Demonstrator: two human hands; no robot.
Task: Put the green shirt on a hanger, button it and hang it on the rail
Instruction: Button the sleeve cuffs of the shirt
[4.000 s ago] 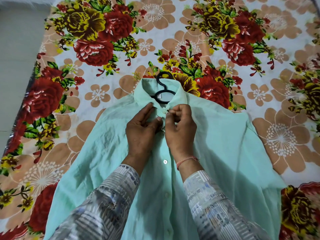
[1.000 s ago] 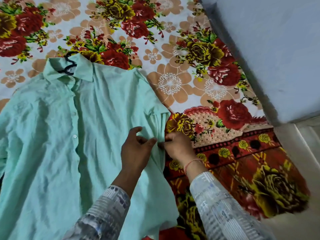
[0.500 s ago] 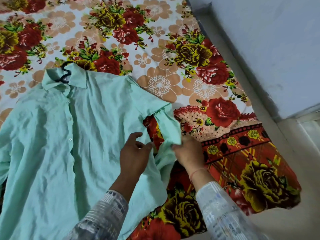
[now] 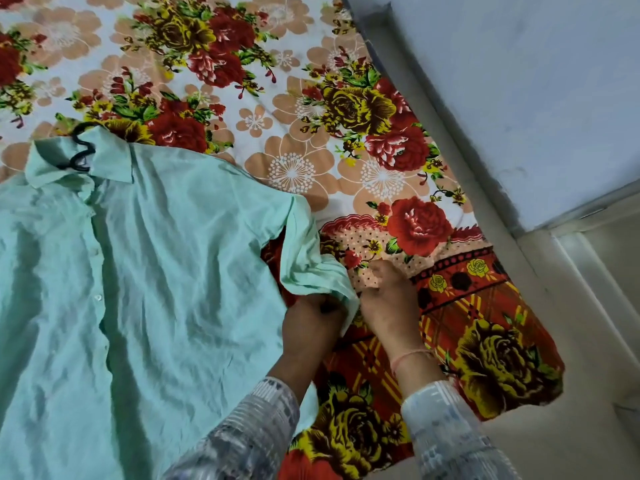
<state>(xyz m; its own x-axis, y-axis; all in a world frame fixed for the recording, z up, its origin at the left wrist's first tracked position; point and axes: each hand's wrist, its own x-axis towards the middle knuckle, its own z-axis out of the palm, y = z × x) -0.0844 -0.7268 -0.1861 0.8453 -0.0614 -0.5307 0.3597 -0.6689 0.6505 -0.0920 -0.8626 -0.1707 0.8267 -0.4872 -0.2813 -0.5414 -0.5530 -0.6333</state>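
Head view: green shirt (image 4: 145,271) lies flat, front up, on the bed's floral bedsheet (image 4: 294,98). Black hanger (image 4: 79,152) is already inside it, hook poking out of the collar at the shirt's top. Placket running down from the collar looks closed, buttons visible along it, though whether every one is done cannot be told. Sleeve (image 4: 308,265) at the shirt's right side is bunched and lifted off the sheet. Left hand (image 4: 308,327) has a clenched grip on the sleeve's cuff end; right hand (image 4: 388,299) is just beside the same cuff, fingers curled, but whether it actually pinches cloth cannot be told. Wall and floor lie beyond the bed edge, past the sleeve; no rail in view. Progress judgement: hanger step done, front buttoning mostly or fully done, cuff apparently being handled, hanging on the rail not yet done.
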